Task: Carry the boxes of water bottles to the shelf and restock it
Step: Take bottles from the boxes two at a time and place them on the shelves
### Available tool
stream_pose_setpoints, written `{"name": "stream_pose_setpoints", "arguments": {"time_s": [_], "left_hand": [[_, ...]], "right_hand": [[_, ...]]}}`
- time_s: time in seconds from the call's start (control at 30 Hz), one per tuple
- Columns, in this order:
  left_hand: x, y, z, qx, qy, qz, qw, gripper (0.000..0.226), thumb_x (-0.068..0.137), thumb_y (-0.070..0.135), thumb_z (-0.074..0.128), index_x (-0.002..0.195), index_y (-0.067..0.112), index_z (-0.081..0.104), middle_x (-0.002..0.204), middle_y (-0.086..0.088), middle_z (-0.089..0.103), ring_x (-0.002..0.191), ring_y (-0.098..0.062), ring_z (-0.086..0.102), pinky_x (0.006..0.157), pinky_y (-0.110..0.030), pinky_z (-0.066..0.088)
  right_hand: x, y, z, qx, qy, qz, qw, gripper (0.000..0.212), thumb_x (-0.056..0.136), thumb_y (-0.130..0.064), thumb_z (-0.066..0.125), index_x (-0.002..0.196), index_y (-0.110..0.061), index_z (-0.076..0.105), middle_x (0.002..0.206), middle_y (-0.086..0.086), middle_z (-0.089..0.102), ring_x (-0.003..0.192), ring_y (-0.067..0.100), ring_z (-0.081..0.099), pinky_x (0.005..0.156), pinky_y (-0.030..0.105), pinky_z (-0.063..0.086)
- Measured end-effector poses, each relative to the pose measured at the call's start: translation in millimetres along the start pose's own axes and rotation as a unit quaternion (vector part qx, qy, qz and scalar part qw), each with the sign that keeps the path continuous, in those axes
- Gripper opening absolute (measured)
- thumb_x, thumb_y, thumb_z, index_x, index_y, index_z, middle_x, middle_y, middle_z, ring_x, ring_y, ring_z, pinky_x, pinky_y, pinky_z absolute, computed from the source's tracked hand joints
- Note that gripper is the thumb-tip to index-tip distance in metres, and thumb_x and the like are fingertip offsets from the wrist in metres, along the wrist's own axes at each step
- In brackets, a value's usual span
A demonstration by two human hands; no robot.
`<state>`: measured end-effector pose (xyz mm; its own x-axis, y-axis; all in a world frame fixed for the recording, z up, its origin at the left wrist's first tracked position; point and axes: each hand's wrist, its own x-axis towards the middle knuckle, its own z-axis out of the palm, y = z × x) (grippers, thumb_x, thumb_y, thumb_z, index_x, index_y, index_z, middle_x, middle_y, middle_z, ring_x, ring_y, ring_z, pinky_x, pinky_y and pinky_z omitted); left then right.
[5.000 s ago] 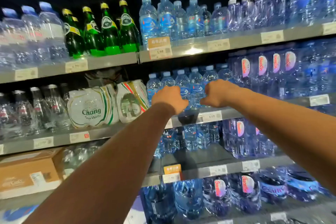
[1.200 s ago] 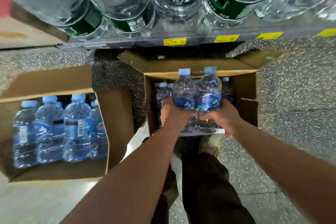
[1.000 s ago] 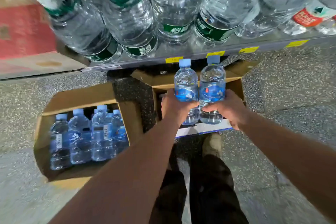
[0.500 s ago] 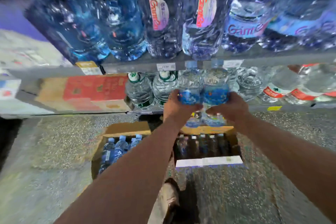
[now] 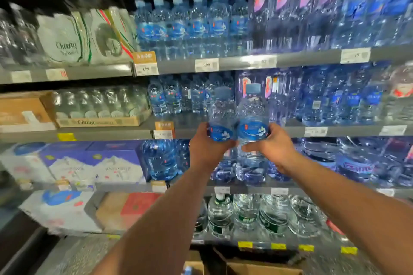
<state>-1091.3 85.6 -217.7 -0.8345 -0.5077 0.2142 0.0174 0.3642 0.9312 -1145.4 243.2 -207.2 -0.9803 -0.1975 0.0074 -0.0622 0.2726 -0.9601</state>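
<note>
Your left hand [image 5: 206,148] is gripping the left bottle [image 5: 221,116], your right hand [image 5: 276,147] the right bottle [image 5: 252,114]. Both are poking out at 12 o'clock.

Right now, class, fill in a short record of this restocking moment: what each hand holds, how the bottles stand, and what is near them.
left hand: grips first bottle
right hand: grips second bottle
bottles: upright, side by side, blue labels
shelf: bare at the front, behind the held pair
shelf stock: similar blue-label bottles further back
cardboard box: below, at the frame's bottom edge
</note>
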Motion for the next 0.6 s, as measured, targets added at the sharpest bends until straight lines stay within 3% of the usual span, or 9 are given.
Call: {"name": "stream_pose_setpoints", "arguments": {"time_s": [0.1, 0.23, 0.3, 0.43, 0.5, 0.53, 0.6], "left_hand": [[17.7, 49.5, -26.7, -0.004, 0.013, 0.045, 0.999, 0.057, 0.058, 0.027, 0.088, 0.105, 0.022, 0.056, 0.096, 0.008, 0.068, 0.087, -0.013, 0.066, 0.079, -0.03, 0.055], [45.8, 104.0, -57.2, -0.014, 0.032, 0.102, 0.994, 0.048, 0.06, 0.023, 0.088, 0.097, 0.023, 0.056, 0.081, 0.018, 0.064, 0.073, 0.003, 0.063, 0.062, -0.01, 0.048], [60.6, 124.8, -70.4, -0.031, 0.026, 0.124, 0.991, 0.044, 0.062, 0.016, 0.087, 0.092, 0.018, 0.055, 0.076, 0.019, 0.061, 0.063, 0.01, 0.059, 0.053, -0.004, 0.042], [90.4, 156.6, -90.7, -0.068, -0.022, 0.135, 0.988, 0.047, 0.068, 0.009, 0.083, 0.084, 0.031, 0.044, 0.08, 0.023, 0.05, 0.071, 0.004, 0.052, 0.054, 0.003, 0.037], [108.5, 167.5, -97.6, -0.078, -0.024, 0.144, 0.986, 0.048, 0.068, 0.01, 0.084, 0.086, 0.033, 0.046, 0.084, 0.023, 0.05, 0.078, -0.001, 0.052, 0.059, 0.003, 0.038], [116.9, 173.2, -102.2, -0.078, -0.019, 0.146, 0.986, 0.051, 0.067, 0.014, 0.085, 0.101, 0.032, 0.051, 0.095, 0.022, 0.053, 0.089, -0.003, 0.053, 0.07, 0.002, 0.039], [136.2, 182.3, -107.3, -0.055, -0.009, 0.156, 0.986, 0.09, 0.062, 0.026, 0.088, 0.139, 0.016, 0.041, 0.128, 0.01, 0.054, 0.118, -0.009, 0.051, 0.097, -0.015, 0.04]], "right_hand": [[6.4, -58.4, -7.9, -0.004, 0.004, -0.037, 0.999, 0.07, 0.05, -0.01, 0.092, 0.109, -0.011, 0.056, 0.098, 0.005, 0.069, 0.085, 0.022, 0.067, 0.072, 0.037, 0.056], [16.2, -126.3, -6.7, 0.006, 0.035, -0.087, 0.996, 0.076, 0.042, -0.013, 0.093, 0.109, -0.012, 0.057, 0.097, 0.006, 0.07, 0.086, 0.025, 0.068, 0.08, 0.043, 0.057], [20.2, -154.9, -5.4, 0.006, 0.048, -0.114, 0.992, 0.073, 0.045, -0.015, 0.092, 0.108, -0.013, 0.056, 0.097, 0.004, 0.07, 0.085, 0.021, 0.068, 0.078, 0.04, 0.057], [27.3, -199.7, -0.3, 0.008, 0.048, -0.15, 0.987, 0.066, 0.049, -0.014, 0.092, 0.103, -0.016, 0.054, 0.096, 0.0, 0.069, 0.08, 0.012, 0.065, 0.068, 0.028, 0.054], [35.1, -216.1, 3.1, 0.008, 0.061, -0.156, 0.986, 0.063, 0.052, -0.01, 0.09, 0.103, -0.016, 0.053, 0.096, 0.001, 0.068, 0.081, 0.014, 0.065, 0.068, 0.029, 0.053], [40.5, -223.8, 4.4, 0.01, 0.069, -0.161, 0.985, 0.063, 0.052, -0.009, 0.09, 0.103, -0.016, 0.054, 0.096, 0.0, 0.067, 0.082, 0.015, 0.065, 0.069, 0.029, 0.053], [50.6, -239.2, 5.3, 0.016, 0.08, -0.168, 0.982, 0.064, 0.052, -0.008, 0.091, 0.105, -0.015, 0.055, 0.096, -0.001, 0.067, 0.084, 0.016, 0.064, 0.07, 0.029, 0.053]]}}
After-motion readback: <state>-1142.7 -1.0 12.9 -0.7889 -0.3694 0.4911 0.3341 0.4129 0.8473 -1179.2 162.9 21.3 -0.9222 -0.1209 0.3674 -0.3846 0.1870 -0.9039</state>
